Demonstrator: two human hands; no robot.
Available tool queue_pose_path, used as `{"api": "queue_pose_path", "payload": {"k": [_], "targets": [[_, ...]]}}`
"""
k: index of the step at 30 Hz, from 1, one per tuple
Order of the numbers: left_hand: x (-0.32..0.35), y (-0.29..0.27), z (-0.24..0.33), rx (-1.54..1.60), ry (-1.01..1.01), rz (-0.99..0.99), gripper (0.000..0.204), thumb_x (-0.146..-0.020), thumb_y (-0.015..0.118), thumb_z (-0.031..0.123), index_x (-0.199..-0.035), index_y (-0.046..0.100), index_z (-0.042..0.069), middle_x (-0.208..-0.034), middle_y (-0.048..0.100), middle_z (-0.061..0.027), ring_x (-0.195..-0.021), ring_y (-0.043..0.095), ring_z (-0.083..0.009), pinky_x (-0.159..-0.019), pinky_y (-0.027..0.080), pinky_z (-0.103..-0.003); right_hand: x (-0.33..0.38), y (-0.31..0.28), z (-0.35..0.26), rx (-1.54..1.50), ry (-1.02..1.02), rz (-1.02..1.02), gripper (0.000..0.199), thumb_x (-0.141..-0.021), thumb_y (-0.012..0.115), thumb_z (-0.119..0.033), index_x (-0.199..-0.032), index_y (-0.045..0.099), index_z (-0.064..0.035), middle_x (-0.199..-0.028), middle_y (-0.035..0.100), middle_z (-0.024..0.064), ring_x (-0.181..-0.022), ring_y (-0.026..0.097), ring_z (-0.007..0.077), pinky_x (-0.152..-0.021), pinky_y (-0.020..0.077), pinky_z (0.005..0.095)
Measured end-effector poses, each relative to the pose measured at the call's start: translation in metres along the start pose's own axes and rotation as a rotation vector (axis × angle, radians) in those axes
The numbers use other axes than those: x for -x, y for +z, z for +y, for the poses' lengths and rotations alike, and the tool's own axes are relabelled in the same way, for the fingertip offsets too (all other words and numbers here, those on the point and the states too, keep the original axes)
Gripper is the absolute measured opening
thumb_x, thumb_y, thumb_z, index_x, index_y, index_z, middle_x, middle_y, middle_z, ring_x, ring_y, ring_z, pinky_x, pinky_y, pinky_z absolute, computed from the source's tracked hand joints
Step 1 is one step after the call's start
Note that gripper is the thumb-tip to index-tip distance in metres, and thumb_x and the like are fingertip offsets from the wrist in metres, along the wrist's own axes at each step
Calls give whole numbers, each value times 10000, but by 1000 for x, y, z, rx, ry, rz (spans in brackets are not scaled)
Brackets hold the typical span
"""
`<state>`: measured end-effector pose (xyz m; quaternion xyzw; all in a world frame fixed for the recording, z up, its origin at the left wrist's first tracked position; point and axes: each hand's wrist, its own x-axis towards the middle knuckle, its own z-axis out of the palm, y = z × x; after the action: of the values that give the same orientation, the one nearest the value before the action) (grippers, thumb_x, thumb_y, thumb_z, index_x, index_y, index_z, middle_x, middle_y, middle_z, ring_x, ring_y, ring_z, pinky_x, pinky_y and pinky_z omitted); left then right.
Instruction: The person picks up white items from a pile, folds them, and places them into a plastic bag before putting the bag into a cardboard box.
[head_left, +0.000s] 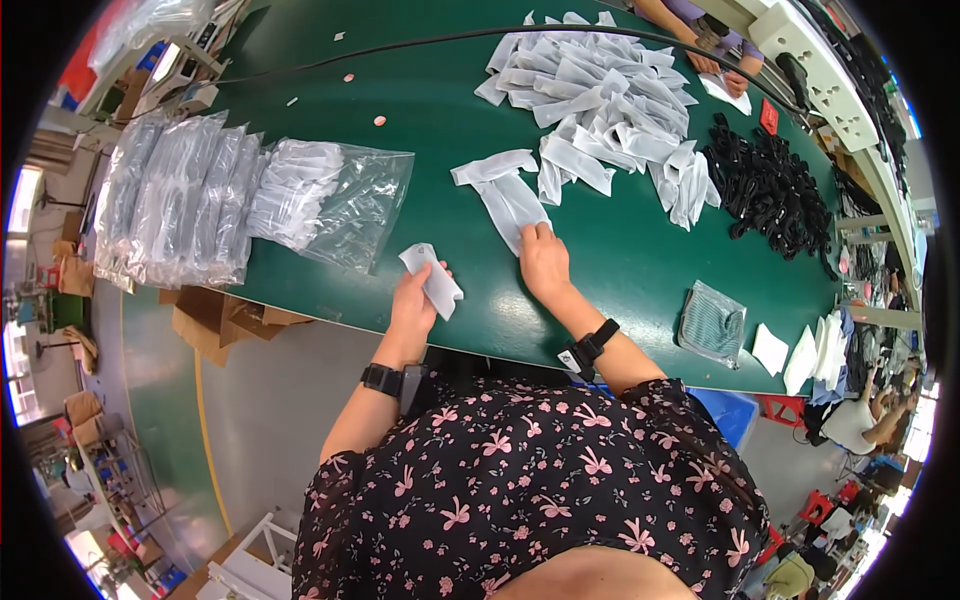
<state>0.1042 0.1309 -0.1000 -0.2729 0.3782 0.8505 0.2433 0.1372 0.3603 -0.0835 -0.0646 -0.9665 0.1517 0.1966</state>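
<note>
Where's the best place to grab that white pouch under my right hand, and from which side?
Probably the near end, from your own side. The white pouch lies flat on the green table, its length running away from you, and your right hand already rests on that near end. Its far end touches another pouch, so lifting there might drag it along.

Surface [620, 270] is deep green, with a heap of white pouches [600, 90] at the upper middle and a black pile of parts [770, 190] at right. Clear bags [200, 195] sit upper left, and the dress [530, 490] at the bottom is black with pink flowers.
</note>
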Motion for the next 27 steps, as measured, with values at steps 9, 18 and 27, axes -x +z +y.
{"api": "queue_pose_path", "payload": {"k": [9,18,27], "targets": [[28,-21,3,-584,54,-48,312,-901,593,164,-1172,514,31,-951,648,-110,-768,619,-216,-700,513,-332,-30,-88,-23,-537,85,-34,89,-808,649,-38,-851,572,-21,-812,604,95,-632,599,222,-570,471,329],[43,-3,20,-1519,399,-528,306,-801,668,164,-1059,570,31,-929,643,-134,-780,621,-297,-721,489,-374,-33,-57,-24,-821,247,-159,164,-815,681,-96,-940,617,-12,-817,632,72,-643,598,148,-606,484,279],[38,4,18,-1655,608,-1084,241,-761,667,77,-990,601,42,-912,601,-121,-877,588,-323,-775,485,-402,36,-54,-17,-191,71,-576,295,-726,733,-202,-934,612,-31,-915,582,155,-870,606,304,-732,505,378]]}}
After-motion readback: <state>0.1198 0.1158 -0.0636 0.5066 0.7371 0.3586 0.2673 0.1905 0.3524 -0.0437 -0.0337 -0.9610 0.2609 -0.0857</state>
